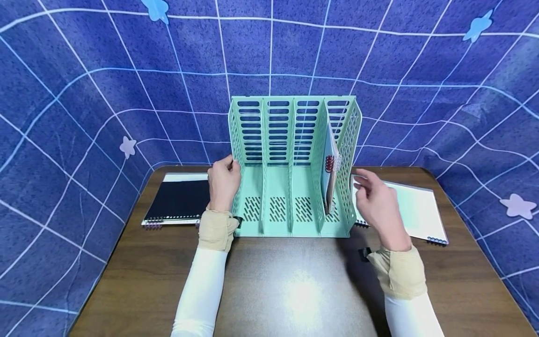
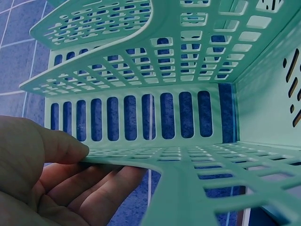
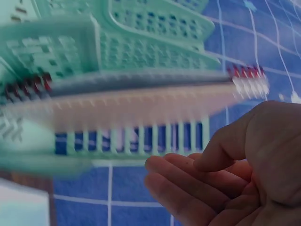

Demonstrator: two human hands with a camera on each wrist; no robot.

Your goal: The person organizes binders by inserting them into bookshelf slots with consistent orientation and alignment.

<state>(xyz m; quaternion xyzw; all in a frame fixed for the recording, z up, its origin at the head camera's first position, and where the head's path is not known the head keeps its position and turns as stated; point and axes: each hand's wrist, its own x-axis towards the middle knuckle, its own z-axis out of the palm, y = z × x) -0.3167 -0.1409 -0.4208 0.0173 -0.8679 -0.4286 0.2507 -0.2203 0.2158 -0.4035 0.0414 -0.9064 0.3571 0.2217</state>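
A mint-green file organizer (image 1: 276,180) with tall slotted walls stands upright on the table. Its left side panel is pinched by my left hand (image 1: 223,185), the thumb inside and the fingers outside, as the left wrist view (image 2: 70,174) also shows. In the rightmost compartment leans a spiral notebook (image 1: 332,185) with red binding rings, against the divider. My right hand (image 1: 376,206) hovers just right of the organizer's right wall, fingers loosely bent and holding nothing. In the right wrist view, the blurred notebook (image 3: 141,108) appears beyond the fingertips (image 3: 157,165).
Left of the organizer lies a black spiral notebook (image 1: 178,199) on a white-edged one. To the right are spiral notebooks with white and mint covers (image 1: 421,213), partly behind my right hand. Blue cloth (image 1: 202,51) with a white grid hangs behind the brown wooden table (image 1: 294,290).
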